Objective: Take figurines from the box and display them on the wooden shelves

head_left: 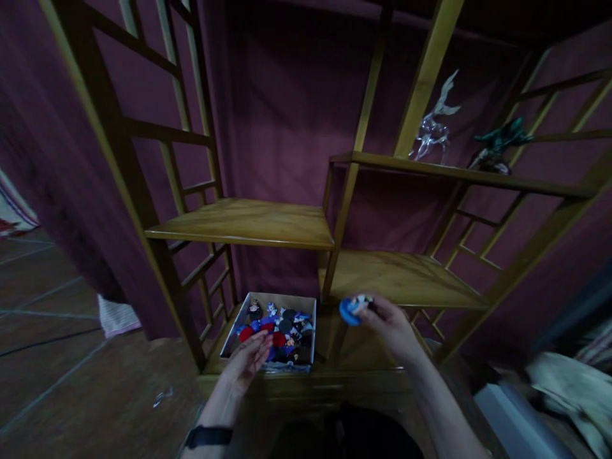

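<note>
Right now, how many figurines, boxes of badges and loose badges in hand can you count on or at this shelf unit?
Figurines on the upper right shelf: 2, the clear glass deer and the dark green figurine.
Boxes: 1, the white box of mixed badges under the left hand.
Badges in hand: 1, the blue round badge held by the right hand.
Total: 4.

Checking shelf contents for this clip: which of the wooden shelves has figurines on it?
The highest shelf, upper right. It carries a clear glass figurine and a dark green one. The left shelf and the lower right shelf carry none.
</note>
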{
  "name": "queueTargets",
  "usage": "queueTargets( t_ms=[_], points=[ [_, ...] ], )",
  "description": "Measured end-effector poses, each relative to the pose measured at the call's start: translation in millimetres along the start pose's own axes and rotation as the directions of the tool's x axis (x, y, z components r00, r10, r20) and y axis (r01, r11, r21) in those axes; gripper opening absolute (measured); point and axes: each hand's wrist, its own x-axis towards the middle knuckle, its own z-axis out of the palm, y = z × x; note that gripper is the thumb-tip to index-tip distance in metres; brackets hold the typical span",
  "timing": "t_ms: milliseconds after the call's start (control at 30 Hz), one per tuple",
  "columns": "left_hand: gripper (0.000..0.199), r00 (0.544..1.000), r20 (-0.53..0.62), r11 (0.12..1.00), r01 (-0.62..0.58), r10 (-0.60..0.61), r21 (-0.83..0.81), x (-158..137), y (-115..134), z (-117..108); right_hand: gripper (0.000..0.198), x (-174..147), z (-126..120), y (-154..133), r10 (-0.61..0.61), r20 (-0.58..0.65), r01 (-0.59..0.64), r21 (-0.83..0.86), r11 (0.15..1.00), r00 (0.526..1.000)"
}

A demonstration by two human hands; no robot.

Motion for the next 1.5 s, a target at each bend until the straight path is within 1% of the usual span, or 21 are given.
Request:
queueTargets(
  t_ms=[67,133,233,333,500,600,667,733,767,800,833,867,900,933,1033,1100,1167,1267,1367,1433,1500],
  points=[
    [0.024,0.999,-0.032,1.000,0.019,-0.018,0.007,3.5,-1.2,-3.3,0.032,32.3,-13.6,-2.3,-0.082,-0.149,0.073,-0.064,0.995,0.985],
    [0.023,0.999,-0.039,1.000,0.028,-0.027,0.011,5.4,-2.0,-5.2,0.033,61.1,-19.8,5.6,-0.132,-0.189,0.114,-0.103,0.988,0.973],
    [0.021,0.999,-0.036,1.000,0.015,-0.014,0.008,5.9,-2.1,-5.9,0.031,84.0,-18.5,26.9,-0.129,-0.064,0.112,-0.218,0.970,0.990],
    [0.018,0.999,-0.053,1.000,0.010,-0.009,0.006,4.9,-0.1,-4.9,0.027,86.8,-14.8,44.4,-0.077,0.057,0.092,-0.373,0.923,0.995],
    [0.017,0.998,-0.056,1.000,0.016,-0.017,-0.009,5.2,6.6,-5.3,0.031,82.1,-19.5,44.3,-0.057,0.075,0.083,-0.428,0.900,0.996],
    [0.017,0.998,-0.060,0.999,0.013,-0.015,-0.039,6.6,10.7,-8.5,0.039,64.1,-16.6,33.8,-0.170,-0.079,0.128,-0.386,0.914,0.982],
    [0.016,0.998,-0.070,0.997,0.000,-0.005,-0.075,7.1,13.8,-10.7,0.030,39.2,-4.4,28.8,-0.290,-0.269,0.169,-0.397,0.902,0.919],
    [0.016,0.996,-0.091,0.994,-0.009,-0.001,-0.109,7.6,17.6,-12.2,0.022,8.5,16.8,30.4,-0.349,-0.387,0.178,-0.412,0.894,0.854],
    [0.016,0.995,-0.101,0.993,-0.009,-0.004,-0.122,8.2,19.7,-12.7,0.020,-6.1,30.1,34.9,-0.335,-0.362,0.175,-0.408,0.896,0.870],
    [0.016,0.994,-0.112,0.991,-0.010,-0.006,-0.136,9.0,21.9,-13.1,0.019,-18.4,44.4,42.5,-0.275,-0.255,0.163,-0.387,0.908,0.927],
    [0.017,0.992,-0.126,0.988,-0.013,-0.007,-0.151,10.2,24.0,-13.7,0.019,-27.2,59.1,53.2,-0.182,-0.077,0.142,-0.365,0.920,0.980],
    [0.017,0.990,-0.141,0.986,-0.018,-0.006,-0.167,11.8,26.0,-14.6,0.019,-31.8,73.6,66.9,-0.094,0.123,0.131,-0.346,0.929,0.988],
    [0.017,0.987,-0.161,0.983,-0.026,-0.004,-0.184,13.8,27.7,-15.9,0.020,-31.9,87.2,83.1,-0.028,0.273,0.122,-0.331,0.936,0.962],
    [0.017,0.983,-0.184,0.979,-0.040,0.002,-0.202,16.0,29.3,-17.7,0.022,-27.5,99.5,100.9,0.012,0.343,0.106,-0.325,0.940,0.939],
    [0.019,0.962,-0.273,0.960,-0.107,0.034,-0.259,22.8,34.0,-25.1,0.026,6.1,127.2,154.0,0.110,0.263,0.003,-0.396,0.918,0.958],
    [0.019,0.948,-0.314,0.944,-0.149,0.052,-0.296,26.1,38.1,-30.0,0.028,35.1,142.4,180.8,0.135,0.238,-0.008,-0.468,0.884,0.962],
    [0.019,0.938,-0.339,0.926,-0.186,0.068,-0.328,27.6,43.0,-33.1,0.030,60.1,160.0,198.6,0.153,0.276,0.015,-0.525,0.851,0.949],
    [0.020,0.930,-0.355,0.903,-0.228,0.092,-0.363,26.7,50.3,-34.1,0.033,80.0,192.3,215.2,0.199,0.399,0.093,-0.603,0.792,0.895],
    [0.020,0.935,-0.343,0.893,-0.232,0.094,-0.386,24.1,55.5,-33.6,0.041,80.6,218.0,227.0,0.219,0.538,0.222,-0.638,0.737,0.814],
    [0.019,0.940,-0.330,0.890,-0.224,0.089,-0.397,22.5,57.9,-34.4,0.051,76.9,223.5,231.5,0.236,0.582,0.285,-0.662,0.693,0.778],
    [0.019,0.945,-0.316,0.886,-0.216,0.084,-0.410,21.0,59.8,-36.3,0.050,74.4,218.5,232.0,0.265,0.577,0.308,-0.706,0.638,0.773]
  ],
)
